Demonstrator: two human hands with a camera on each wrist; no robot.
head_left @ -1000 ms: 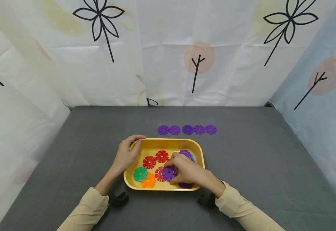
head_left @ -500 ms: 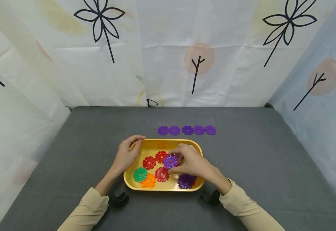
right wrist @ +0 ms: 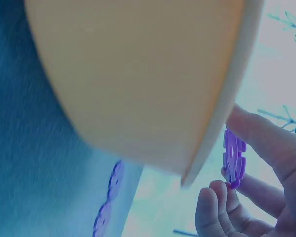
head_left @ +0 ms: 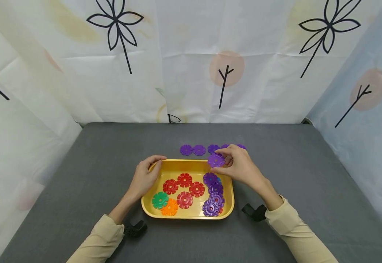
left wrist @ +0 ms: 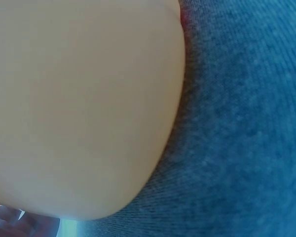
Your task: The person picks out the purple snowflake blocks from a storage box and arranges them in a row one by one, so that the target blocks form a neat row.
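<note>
My right hand pinches a purple flower-shaped plastic disc between thumb and fingers, over the far right rim of a yellow tray. In the right wrist view the disc appears edge-on, beside the tray's wall. At the tray's far left corner, my left hand grips the rim, thumb on the near side and fingers along the far edge. Inside lie several red discs, one green disc, one orange disc and overlapping purple discs. The tray wall mostly hides my left hand in its wrist view.
Behind the tray, purple discs lie in a row on the grey table; my right hand partly covers the row's right end. A white patterned curtain hangs at the table's back edge.
My right hand has lifted a purple disc out of the tray and carried it up and right, toward the row. My left hand has stayed on the tray's corner.
</note>
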